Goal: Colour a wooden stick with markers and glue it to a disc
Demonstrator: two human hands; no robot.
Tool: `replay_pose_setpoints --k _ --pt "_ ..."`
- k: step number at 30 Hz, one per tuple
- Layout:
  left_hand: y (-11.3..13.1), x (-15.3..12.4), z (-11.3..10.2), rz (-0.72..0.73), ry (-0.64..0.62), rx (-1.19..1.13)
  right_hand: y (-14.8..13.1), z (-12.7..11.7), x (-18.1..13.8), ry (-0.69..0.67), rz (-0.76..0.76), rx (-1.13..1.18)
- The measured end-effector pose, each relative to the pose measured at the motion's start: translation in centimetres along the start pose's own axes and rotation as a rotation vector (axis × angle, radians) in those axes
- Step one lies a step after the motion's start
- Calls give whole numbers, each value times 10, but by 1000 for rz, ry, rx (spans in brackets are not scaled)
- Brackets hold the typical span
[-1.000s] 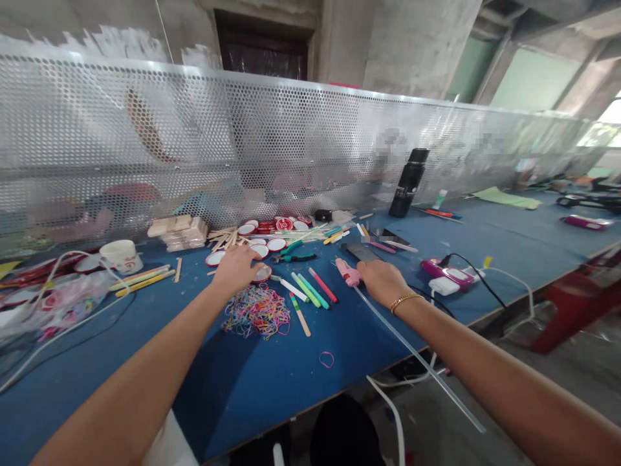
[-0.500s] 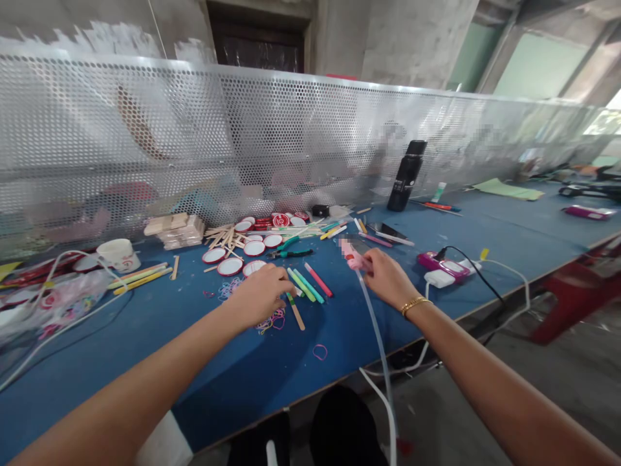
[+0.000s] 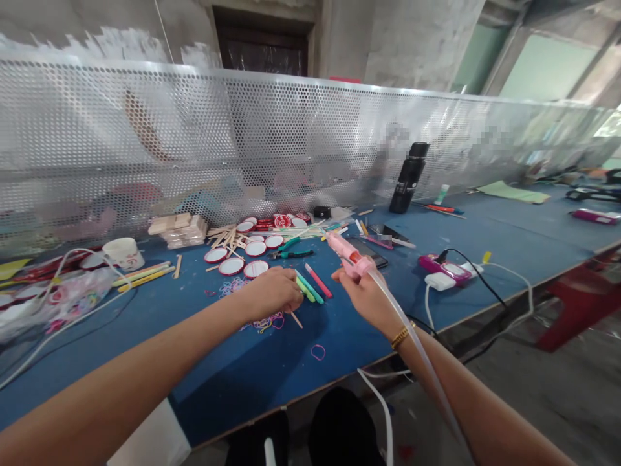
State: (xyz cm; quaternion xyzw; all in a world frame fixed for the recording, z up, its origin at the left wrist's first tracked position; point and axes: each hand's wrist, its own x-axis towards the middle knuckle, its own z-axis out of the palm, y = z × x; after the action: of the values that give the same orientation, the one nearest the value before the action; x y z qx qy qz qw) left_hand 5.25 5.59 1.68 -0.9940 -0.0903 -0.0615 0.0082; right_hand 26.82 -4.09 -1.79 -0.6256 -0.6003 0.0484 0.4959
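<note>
My right hand [image 3: 369, 299] grips a pink hot glue gun [image 3: 352, 254], nozzle toward the upper left. A long translucent glue stick [image 3: 417, 340] runs from its back over my forearm. My left hand [image 3: 279, 294] has its fingers curled over a wooden craft stick [image 3: 297, 320]; only the stick's lower end shows, and the fingertips' contact is mostly hidden. Beside that hand lie green and teal markers [image 3: 309, 288] and a pink-red marker [image 3: 319, 280]. Rubber bands [image 3: 233, 287] lie in a pile partly behind and under the hand.
White-lined round lids [image 3: 231, 266], loose wooden sticks [image 3: 228, 237] and green-handled pliers [image 3: 295, 254] lie farther back. A black bottle [image 3: 409, 178] stands by the perforated metal panel [image 3: 286, 136]. At right is a purple power strip [image 3: 444, 270] with cords. A paper cup [image 3: 123, 254] stands left.
My right hand has turned and brought the glue gun up, its body now showing with the glue stick draped over my forearm. My left hand has moved right over the craft stick, covering its green-marked part.
</note>
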Motion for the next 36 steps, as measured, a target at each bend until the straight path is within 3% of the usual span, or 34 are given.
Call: replay_pose_setpoints --k 6,10,13,15,17,19,20,23,26,30,36 --pt "-10 -4 -28 -145 127 -104 -24 28 -11 19 14 170" --pt "-10 -8 -43 -212 136 -162 -37 43 -19 -23 34 269" --pt "-6 -13 -50 -269 163 -193 -42 50 -22 40 39 280" --pt "-1 -18 -51 -328 320 -208 -42 53 -21 97 79 310" --pt "5 -22 -47 -447 603 -258 -41 54 -18 123 154 375" --pt "13 -24 -37 -647 902 -433 -41 54 -15 130 243 486" --pt "18 -24 -30 -728 949 -609 -42 54 -14 131 285 550" --pt "32 -19 -11 -812 904 -1198 -52 54 -15 149 387 735" --pt "41 -13 -4 -795 967 -1473 -66 54 -21 128 438 843" --pt "42 -14 -8 -722 1062 -1642 -73 56 -28 84 478 886" --pt "30 -24 -9 -653 1063 -1698 -70 59 -33 4 462 870"
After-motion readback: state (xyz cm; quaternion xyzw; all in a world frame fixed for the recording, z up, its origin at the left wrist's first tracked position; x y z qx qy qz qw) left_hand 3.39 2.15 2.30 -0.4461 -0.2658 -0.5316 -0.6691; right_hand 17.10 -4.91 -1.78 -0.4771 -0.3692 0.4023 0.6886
